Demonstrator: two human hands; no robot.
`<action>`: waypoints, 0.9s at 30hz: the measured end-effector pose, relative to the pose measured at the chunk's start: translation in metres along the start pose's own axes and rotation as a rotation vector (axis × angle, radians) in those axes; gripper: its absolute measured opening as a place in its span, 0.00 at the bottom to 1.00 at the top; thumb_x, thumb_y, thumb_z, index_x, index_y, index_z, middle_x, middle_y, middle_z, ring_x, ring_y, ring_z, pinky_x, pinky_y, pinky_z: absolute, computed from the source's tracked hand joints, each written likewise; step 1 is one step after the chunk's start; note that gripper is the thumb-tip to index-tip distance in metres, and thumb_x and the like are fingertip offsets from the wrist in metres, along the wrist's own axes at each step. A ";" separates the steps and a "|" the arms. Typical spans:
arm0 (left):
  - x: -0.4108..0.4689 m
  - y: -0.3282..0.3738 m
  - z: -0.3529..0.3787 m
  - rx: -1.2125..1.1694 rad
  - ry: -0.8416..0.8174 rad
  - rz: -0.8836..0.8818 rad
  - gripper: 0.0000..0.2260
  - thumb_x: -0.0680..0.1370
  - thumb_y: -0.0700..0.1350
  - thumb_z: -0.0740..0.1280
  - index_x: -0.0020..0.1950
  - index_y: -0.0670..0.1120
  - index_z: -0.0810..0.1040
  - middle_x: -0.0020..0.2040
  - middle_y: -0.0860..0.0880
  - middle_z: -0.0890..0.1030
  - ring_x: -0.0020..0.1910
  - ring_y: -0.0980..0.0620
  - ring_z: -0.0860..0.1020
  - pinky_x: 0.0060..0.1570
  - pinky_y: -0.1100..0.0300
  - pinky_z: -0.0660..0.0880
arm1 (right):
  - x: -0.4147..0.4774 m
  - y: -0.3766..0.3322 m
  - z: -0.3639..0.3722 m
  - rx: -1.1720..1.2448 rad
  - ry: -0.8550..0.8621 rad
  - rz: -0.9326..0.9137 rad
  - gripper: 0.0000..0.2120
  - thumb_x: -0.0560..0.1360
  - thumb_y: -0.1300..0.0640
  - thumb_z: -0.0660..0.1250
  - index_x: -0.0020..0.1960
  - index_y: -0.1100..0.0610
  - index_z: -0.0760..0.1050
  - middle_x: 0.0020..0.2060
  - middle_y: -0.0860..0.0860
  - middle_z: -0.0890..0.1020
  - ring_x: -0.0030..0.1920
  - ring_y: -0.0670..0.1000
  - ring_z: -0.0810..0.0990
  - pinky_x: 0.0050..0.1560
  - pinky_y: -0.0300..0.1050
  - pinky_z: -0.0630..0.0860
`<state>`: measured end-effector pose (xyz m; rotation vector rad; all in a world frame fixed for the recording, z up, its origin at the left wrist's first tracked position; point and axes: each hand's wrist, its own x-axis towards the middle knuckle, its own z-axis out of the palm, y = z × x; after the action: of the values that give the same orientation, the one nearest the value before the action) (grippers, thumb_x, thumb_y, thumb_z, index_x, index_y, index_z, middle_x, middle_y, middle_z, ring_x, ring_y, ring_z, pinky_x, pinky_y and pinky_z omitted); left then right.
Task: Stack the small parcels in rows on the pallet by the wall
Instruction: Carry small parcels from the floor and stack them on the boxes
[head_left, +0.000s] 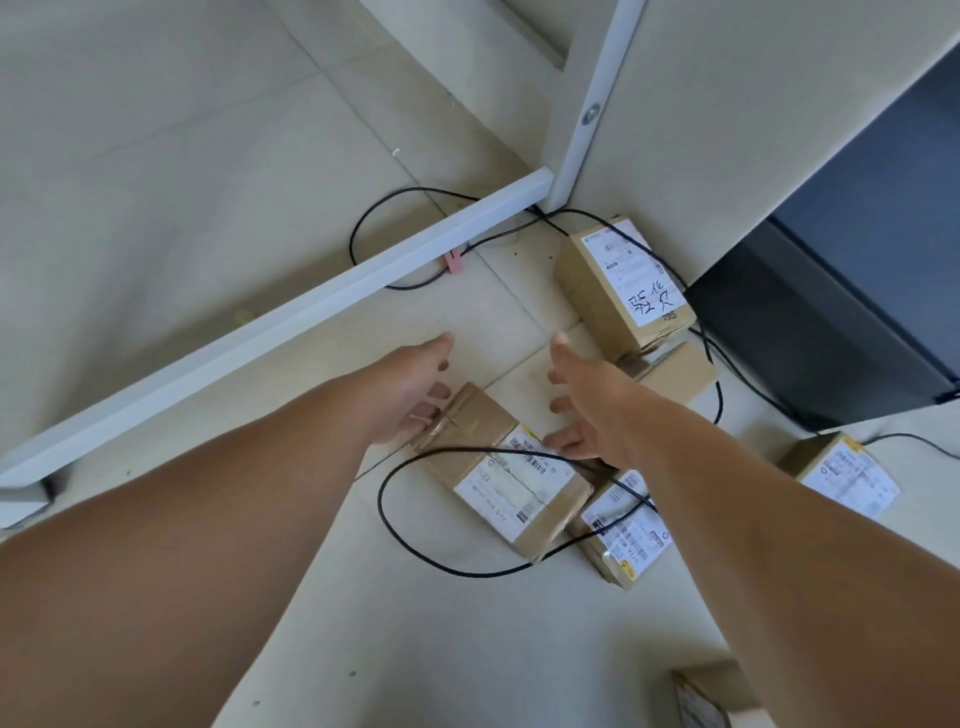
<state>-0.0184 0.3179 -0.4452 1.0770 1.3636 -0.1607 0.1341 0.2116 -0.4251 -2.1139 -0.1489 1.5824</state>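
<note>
Head view: the taped parcel (498, 470) lies flat on the tiled floor (208, 156), its label print too blurred to read. A black cable (387, 519) loops over it. Just right of it a second parcel (626, 530) is partly covered by its corner. Beyond it a third parcel (675, 374) is half hidden behind the right hand (589, 410). A labelled box (621, 280) stands farther back still. Nearer than the taped parcel, another box (701, 699) is cut off by the bottom edge.

Both arms reach forward. The left hand (408, 389) hovers at the taped parcel's far left end and the right hand over its far right edge. Both hands' fingers are spread apart and hold nothing; whether they touch the parcel I cannot tell.
</note>
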 end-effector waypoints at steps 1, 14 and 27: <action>0.000 0.002 0.001 0.014 -0.004 0.052 0.21 0.83 0.58 0.54 0.70 0.48 0.71 0.65 0.45 0.76 0.60 0.45 0.75 0.65 0.51 0.70 | 0.002 -0.001 0.002 0.033 0.004 -0.044 0.37 0.77 0.30 0.52 0.77 0.53 0.61 0.69 0.56 0.72 0.58 0.63 0.79 0.64 0.59 0.73; 0.013 -0.013 -0.006 1.368 0.014 0.480 0.29 0.80 0.55 0.60 0.78 0.63 0.50 0.74 0.46 0.65 0.75 0.43 0.57 0.69 0.47 0.63 | 0.014 0.035 -0.032 -0.696 0.466 -0.085 0.25 0.81 0.47 0.55 0.78 0.42 0.57 0.78 0.49 0.40 0.76 0.67 0.47 0.69 0.63 0.65; 0.017 -0.012 0.001 1.611 0.010 0.636 0.44 0.74 0.43 0.69 0.80 0.53 0.42 0.81 0.51 0.40 0.79 0.48 0.39 0.73 0.46 0.59 | 0.020 0.053 -0.006 -0.448 0.570 -0.267 0.15 0.80 0.48 0.60 0.66 0.47 0.70 0.75 0.43 0.46 0.58 0.61 0.75 0.54 0.58 0.79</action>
<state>-0.0205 0.3187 -0.4663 2.7500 0.6169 -0.8515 0.1352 0.1707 -0.4646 -2.6603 -0.6033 0.7992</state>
